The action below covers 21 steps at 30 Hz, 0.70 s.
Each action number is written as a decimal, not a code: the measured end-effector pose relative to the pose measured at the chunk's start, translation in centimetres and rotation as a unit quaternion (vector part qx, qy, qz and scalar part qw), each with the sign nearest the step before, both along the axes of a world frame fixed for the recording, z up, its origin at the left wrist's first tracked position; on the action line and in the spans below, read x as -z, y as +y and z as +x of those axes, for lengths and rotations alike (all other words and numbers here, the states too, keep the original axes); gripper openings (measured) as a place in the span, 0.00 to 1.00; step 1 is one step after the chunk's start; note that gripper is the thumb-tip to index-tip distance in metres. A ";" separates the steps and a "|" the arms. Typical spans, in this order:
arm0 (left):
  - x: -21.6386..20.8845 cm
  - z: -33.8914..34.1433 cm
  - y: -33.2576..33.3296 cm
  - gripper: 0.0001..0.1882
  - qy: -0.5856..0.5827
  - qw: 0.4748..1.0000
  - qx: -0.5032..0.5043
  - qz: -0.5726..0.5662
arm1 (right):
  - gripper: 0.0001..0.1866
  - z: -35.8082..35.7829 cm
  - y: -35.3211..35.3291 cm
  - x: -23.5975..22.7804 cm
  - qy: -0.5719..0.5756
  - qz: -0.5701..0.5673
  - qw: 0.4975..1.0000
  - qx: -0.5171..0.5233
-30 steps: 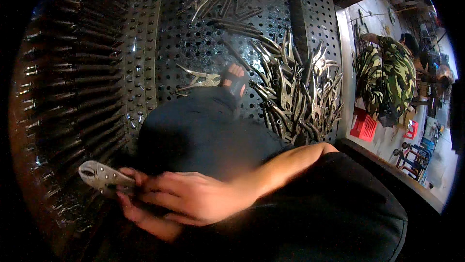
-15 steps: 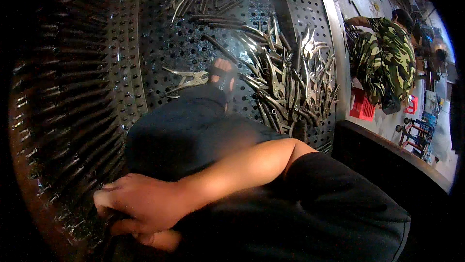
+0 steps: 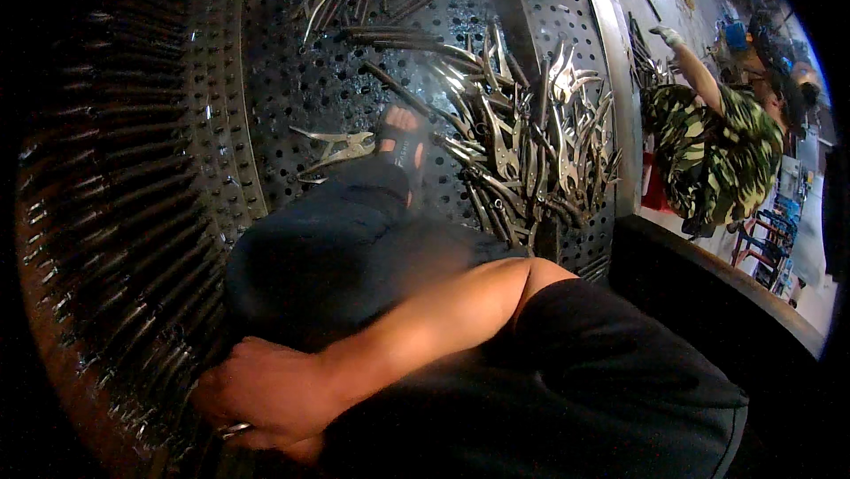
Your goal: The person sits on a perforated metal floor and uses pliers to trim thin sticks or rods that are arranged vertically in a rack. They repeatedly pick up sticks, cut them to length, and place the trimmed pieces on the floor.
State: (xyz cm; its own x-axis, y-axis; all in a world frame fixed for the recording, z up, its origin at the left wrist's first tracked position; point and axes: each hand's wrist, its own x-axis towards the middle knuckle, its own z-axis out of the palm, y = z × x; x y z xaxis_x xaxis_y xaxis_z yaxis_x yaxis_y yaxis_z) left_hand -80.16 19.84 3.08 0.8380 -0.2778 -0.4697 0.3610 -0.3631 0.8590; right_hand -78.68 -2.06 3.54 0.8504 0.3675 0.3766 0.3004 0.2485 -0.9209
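Note:
My right hand reaches across my lap to the lower left, its fingers curled closed. A small bright metal piece shows at its fingers; whether it is a ring or something held I cannot make out. Just under the hand lies a patch of skin, perhaps part of my left hand, with no fingers readable. Beside the right hand, long rows of slim dark metal parts with shiny ends fill the left side. Shadow hides whatever lies beneath the hand.
A heap of locking pliers lies right of my sandalled foot, on perforated metal plate. One pair of locking pliers lies left of the foot. Dark metal rods are beyond. A co-worker in camouflage bends over at the right.
My right hand has shifted slightly right and down, turning so its fingers show less. The co-worker has turned and stretched an arm out over the floor.

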 end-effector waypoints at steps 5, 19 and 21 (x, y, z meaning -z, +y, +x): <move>-1.4 -1.1 0.4 0.21 -0.019 1.000 0.015 0.010 | 0.15 -0.7 1.1 0.8 -0.032 0.068 0.996 0.055; -0.8 0.5 -2.3 0.16 0.025 0.971 0.198 -0.128 | 0.19 2.4 -5.3 -1.6 0.153 -0.149 0.977 0.005; 0.4 -1.8 -2.1 0.14 0.063 0.985 0.077 -0.140 | 0.21 3.4 -8.0 -1.9 0.090 -0.195 0.976 0.028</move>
